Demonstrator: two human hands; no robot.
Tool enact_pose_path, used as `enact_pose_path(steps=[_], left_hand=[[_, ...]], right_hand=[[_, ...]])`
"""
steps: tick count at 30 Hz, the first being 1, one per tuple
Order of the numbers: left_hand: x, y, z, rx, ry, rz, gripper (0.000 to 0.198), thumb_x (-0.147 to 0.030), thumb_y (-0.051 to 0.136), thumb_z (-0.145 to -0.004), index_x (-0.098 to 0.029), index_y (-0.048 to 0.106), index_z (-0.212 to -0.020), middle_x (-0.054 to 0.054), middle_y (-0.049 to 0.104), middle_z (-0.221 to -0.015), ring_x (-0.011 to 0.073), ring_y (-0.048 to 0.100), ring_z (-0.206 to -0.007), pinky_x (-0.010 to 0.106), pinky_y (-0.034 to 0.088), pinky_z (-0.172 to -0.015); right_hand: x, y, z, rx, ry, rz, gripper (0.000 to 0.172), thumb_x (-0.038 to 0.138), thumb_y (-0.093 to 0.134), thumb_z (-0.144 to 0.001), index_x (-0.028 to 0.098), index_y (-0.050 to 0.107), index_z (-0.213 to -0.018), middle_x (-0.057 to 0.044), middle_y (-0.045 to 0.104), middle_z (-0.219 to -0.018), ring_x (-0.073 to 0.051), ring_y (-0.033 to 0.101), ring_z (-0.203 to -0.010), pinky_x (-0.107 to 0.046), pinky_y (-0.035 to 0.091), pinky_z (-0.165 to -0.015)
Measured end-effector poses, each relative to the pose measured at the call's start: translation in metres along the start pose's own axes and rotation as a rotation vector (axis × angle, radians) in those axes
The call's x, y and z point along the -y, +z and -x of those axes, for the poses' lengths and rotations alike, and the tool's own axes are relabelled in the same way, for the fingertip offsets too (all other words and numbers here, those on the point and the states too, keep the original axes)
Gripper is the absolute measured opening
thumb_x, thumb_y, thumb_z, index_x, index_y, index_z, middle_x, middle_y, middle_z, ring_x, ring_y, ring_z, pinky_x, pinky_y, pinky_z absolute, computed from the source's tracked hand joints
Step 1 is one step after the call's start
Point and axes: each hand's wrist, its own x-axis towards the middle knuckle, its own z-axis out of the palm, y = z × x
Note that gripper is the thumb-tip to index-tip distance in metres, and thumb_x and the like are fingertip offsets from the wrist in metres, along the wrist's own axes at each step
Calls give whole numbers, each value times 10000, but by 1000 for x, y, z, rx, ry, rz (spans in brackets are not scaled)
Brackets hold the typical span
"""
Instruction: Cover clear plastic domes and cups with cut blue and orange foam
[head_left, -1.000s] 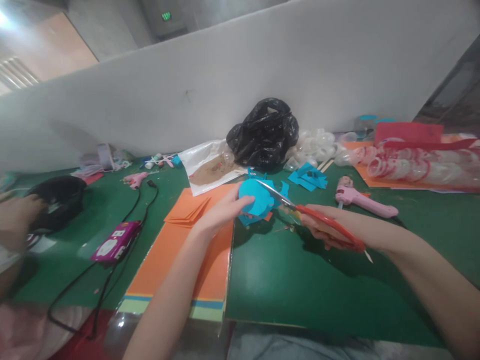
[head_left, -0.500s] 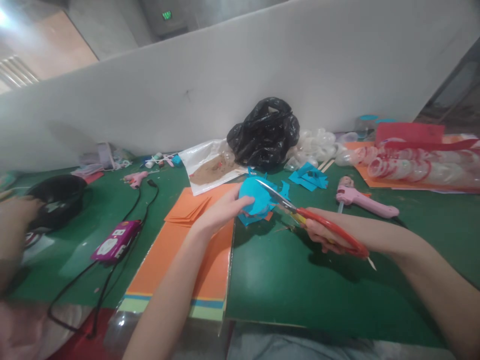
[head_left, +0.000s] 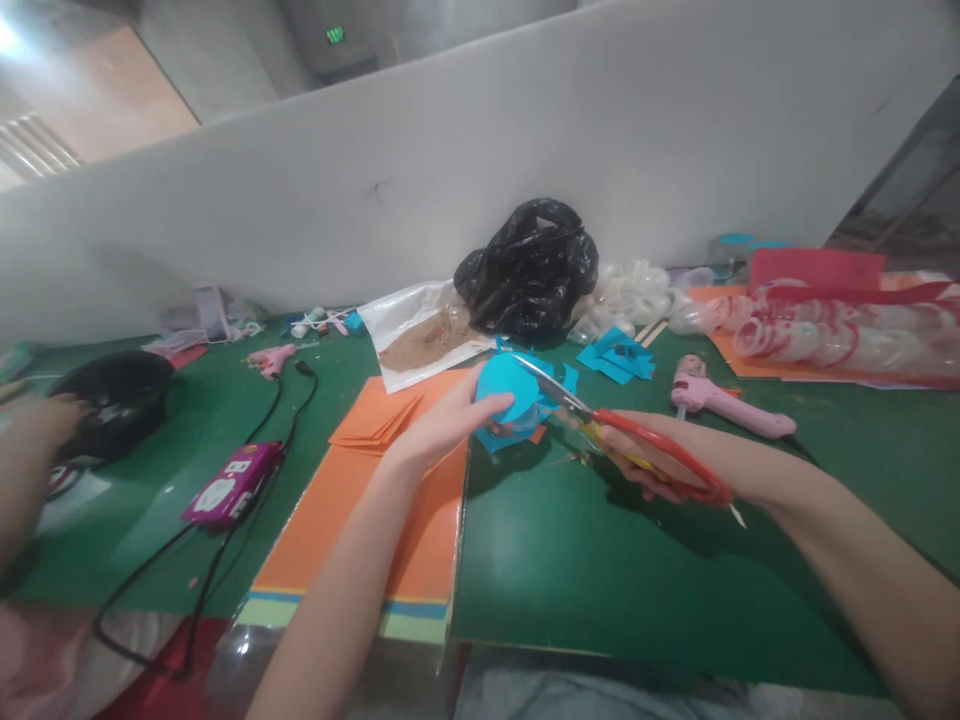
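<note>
My left hand [head_left: 465,412] pinches a rounded piece of blue paper [head_left: 501,382], thumb on top. Beneath its lower edge shows something clear and round, perhaps a plastic cup; most of that is hidden. My right hand [head_left: 634,476] is closed around scissors [head_left: 671,452] with red and yellow handles. Their blades point up and left, lying at the right edge of the blue paper; whether the paper is between them I cannot tell. Blue paper scraps [head_left: 570,380] lie around and behind the held piece.
Orange sheets [head_left: 360,520] lie at the left, with a black bag [head_left: 529,270] behind. A pink glue gun [head_left: 731,405] rests at the right, near stacked plastic cups [head_left: 840,335]. A purple box [head_left: 232,485] with black cables lies left. Another person's hand [head_left: 45,425] reaches to a black bowl [head_left: 124,400].
The scissors and my right hand have shifted slightly left, and the blades sit a little further over the paper. The clear round thing under the blue paper shows more now.
</note>
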Motion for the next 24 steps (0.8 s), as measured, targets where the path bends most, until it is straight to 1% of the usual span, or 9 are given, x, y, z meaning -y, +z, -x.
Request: enact_pose_path(steps=[3,6,9,11,13,17,21,24], left_hand=[[0,1,0,-8,-1,32,365,-388,656,-913,-197,572,-1212,23,656,-904,149,621,-750,287,515,-710],[0,1,0,-18,-45,78,468,-385,678,-903,-214,532,-1314,69,693,-1051,171,680,-788,313,556,-726],[2,3,-2,-26,-75,141,552,-375,702,-894,-231,488,-1382,111,699,-1184,217,728,-889,362,594,-792],[5,5,-3,-31,-76,178,593,-370,719,-887,-231,470,-1407,128,696,-1228,240,739,-938,403,604,-847],[7,8,-4,-32,-75,217,604,-365,734,-880,-214,473,-1403,141,693,-1246,248,742,-959,447,600,-906],[8,14,-4,-39,-70,273,580,-357,744,-875,-200,502,-1377,147,672,-1291,254,738,-1008,494,574,-992],[6,15,-3,-58,-83,247,563,-362,742,-871,-213,506,-1359,134,659,-1297,252,734,-1014,466,575,-971],[5,13,-3,-80,-97,192,579,-343,727,-868,-222,478,-1376,109,668,-1216,232,728,-956,418,582,-892]], right_hand=[[-1,0,0,2,-4,-10,518,744,595,-865,235,503,-850,62,501,-611,-80,454,-438,-233,410,-443],[0,1,-1,0,27,-39,514,742,604,-861,237,515,-901,73,504,-609,-70,462,-439,-212,401,-446],[-1,1,-3,5,64,-65,533,759,601,-849,241,521,-945,82,501,-599,-66,467,-430,-195,384,-433],[-3,2,-5,4,59,-75,555,776,608,-826,237,521,-928,81,503,-589,-67,473,-425,-195,397,-435],[-5,2,-7,-1,53,-85,566,786,612,-810,237,526,-920,82,500,-567,-75,476,-413,-206,424,-443],[-9,2,-13,-10,52,-86,585,783,638,-784,249,543,-1006,97,508,-555,-85,480,-392,-228,464,-459],[-12,1,-16,-22,40,-19,593,811,598,-807,248,514,-974,99,494,-558,-87,475,-387,-233,456,-442],[-13,1,-13,-31,19,48,579,806,560,-846,250,514,-1001,96,491,-594,-83,469,-411,-230,445,-446]])
